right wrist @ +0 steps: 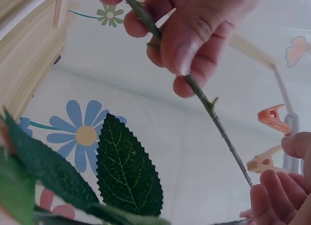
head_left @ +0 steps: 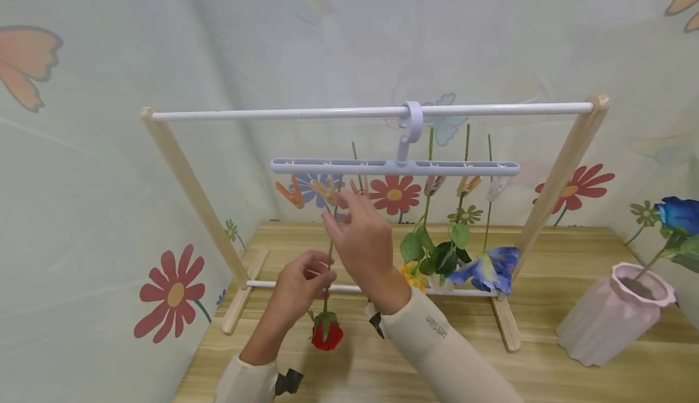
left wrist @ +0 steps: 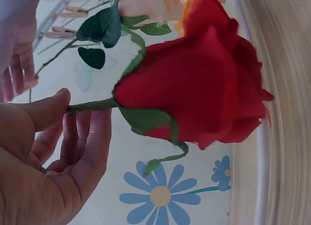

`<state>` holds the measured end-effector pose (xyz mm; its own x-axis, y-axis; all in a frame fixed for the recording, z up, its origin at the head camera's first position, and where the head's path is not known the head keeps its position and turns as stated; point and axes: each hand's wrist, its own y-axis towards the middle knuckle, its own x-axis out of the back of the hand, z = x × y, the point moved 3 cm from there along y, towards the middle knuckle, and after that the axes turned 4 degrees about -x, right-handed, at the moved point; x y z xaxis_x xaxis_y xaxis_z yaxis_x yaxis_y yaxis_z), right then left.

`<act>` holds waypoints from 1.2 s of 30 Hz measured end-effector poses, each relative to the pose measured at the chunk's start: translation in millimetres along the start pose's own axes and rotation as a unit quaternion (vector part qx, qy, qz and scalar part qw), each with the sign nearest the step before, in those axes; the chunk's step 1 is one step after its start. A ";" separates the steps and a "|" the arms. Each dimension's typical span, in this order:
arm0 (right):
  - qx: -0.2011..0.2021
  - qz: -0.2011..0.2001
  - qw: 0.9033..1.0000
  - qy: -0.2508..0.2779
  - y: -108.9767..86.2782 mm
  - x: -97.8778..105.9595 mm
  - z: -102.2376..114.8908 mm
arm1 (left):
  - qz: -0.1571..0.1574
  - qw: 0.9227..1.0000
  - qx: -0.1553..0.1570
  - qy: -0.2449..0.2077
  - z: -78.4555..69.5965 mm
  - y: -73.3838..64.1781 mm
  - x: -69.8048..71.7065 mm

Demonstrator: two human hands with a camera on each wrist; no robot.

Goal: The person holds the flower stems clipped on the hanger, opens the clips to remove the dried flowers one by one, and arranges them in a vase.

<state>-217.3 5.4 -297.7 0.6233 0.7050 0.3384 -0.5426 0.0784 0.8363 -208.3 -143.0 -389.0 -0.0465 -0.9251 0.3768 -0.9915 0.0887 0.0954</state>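
The left hand (head_left: 303, 281) pinches the stem of a red rose (head_left: 327, 333) just above its bloom, which points down over the left part of the worktop (head_left: 573, 251). The right hand (head_left: 363, 233) is beside the upper stem, near the tan clip (head_left: 323, 190). In the head view its thumb and fingers crowd round the stem; the right wrist view shows the thumb apart from the fingers, beside the tan clip, with the orange clip (right wrist: 274, 119) just beyond. Whether those fingers touch the stem I cannot tell.

Only the right wrist view brings out the small thorns. The left wrist view shows the green sepals curling off the bloom, and a pale pink flower (left wrist: 146, 5) behind it.

The head view alone takes in the whole rack (head_left: 562, 178), with the hanger (head_left: 349, 168) hooked on its top bar. Towards the hanger's right end, clips hold more stems, and a blue flower (head_left: 488, 269) hangs low there. Near the worktop's right edge is a pink vase (head_left: 595, 318) with a blue rose (head_left: 679, 215).
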 end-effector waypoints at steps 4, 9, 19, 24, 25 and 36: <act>0.021 -0.006 1.000 0.011 -3.2 9.6 -1.0 | 0.005 1.000 0.002 0.000 1.0 -2.9 -1.8; 0.043 -0.021 0.999 0.023 -4.6 21.2 -3.2 | 0.009 1.000 0.003 0.007 2.5 -6.1 -3.6; 0.070 -0.033 0.996 0.054 -6.0 32.9 -12.3 | 0.008 1.000 0.001 0.000 11.1 -9.8 -7.8; 0.101 -0.031 0.994 0.041 -9.0 38.4 -18.6 | -0.003 1.000 -0.002 -0.009 14.3 -13.5 -7.4; 0.106 -0.029 0.993 0.038 -9.6 40.4 -19.5 | -0.006 1.000 -0.004 -0.007 13.8 -14.5 -7.2; 0.172 -0.018 0.984 0.037 -23.3 63.7 -25.2 | -0.064 0.978 -0.125 0.155 -15.5 -23.3 -0.9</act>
<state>-179.1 66.2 -306.5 0.5883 0.7568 0.2848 -0.2906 -0.1308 0.9479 -183.3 -138.5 -377.3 0.1533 -0.7814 0.6049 -0.9246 0.1026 0.3670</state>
